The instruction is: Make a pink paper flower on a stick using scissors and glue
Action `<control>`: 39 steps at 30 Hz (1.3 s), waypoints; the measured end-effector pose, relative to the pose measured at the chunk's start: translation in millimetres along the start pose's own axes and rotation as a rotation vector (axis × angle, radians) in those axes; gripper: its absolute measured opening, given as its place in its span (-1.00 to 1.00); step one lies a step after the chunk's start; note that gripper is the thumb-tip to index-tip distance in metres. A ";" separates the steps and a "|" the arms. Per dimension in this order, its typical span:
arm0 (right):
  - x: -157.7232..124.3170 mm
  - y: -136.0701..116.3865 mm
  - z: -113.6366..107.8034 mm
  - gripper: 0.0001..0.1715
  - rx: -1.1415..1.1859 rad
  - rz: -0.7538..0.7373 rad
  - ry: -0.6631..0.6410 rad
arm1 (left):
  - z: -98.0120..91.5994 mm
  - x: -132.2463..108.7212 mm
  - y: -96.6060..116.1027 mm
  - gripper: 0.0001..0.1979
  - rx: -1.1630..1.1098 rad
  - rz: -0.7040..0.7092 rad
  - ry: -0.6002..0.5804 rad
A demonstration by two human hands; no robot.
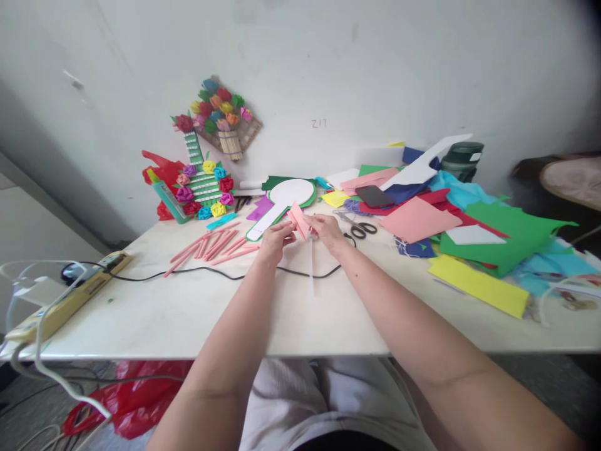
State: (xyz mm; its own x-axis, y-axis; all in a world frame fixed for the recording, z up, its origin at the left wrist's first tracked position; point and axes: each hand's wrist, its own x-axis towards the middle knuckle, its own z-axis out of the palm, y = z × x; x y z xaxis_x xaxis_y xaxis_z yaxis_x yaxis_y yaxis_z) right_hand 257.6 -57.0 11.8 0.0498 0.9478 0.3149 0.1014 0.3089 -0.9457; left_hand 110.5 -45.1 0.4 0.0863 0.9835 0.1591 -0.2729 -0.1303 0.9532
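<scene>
Both my hands meet over the middle of the white table (188,313). My left hand (276,240) and my right hand (328,230) pinch a small piece of pink paper (299,220) between them, its corners sticking up. A thin pale stick (312,269) hangs down from under my right hand. Several rolled pink paper tubes (211,245) lie on the table just left of my left hand. Black-handled scissors (359,227) lie right of my right hand.
A heap of coloured paper sheets (469,232) covers the table's right side, with a dark phone (374,196) on it. Paper-flower crafts (206,181) stand against the wall. A black cable (197,270) runs to a power strip (66,300) at left. A white paddle-shaped cutout (286,200) lies behind my hands.
</scene>
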 end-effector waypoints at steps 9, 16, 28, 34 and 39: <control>2.9 6.1 -1.6 -0.64 -0.259 -0.031 0.023 | -1.3 2.3 -2.0 -0.76 -0.009 0.024 0.025; 2.2 5.9 2.0 -0.67 -0.279 -0.060 0.037 | 1.6 0.4 -1.0 -0.74 -0.049 -0.004 0.035; -2.9 -2.5 -1.8 -0.60 -0.223 -0.052 -0.012 | 1.0 1.3 -2.6 -0.74 -0.070 -0.005 0.024; -5.5 -6.0 -4.4 -0.72 -0.147 -0.001 -0.149 | -2.6 5.4 -5.2 -0.73 -0.118 0.012 0.028; -0.4 8.4 1.2 -0.71 -0.204 -0.043 -0.138 | -0.9 3.6 -2.7 -0.74 -0.104 0.020 0.072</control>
State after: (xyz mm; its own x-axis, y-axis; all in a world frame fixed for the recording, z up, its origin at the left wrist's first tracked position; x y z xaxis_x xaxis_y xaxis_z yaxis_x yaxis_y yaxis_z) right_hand 257.2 -54.7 3.7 -0.0936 0.9405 0.3268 0.2998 0.3396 -0.8915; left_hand 110.7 -41.0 -1.8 0.0123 0.9878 0.1555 -0.3724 -0.1398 0.9175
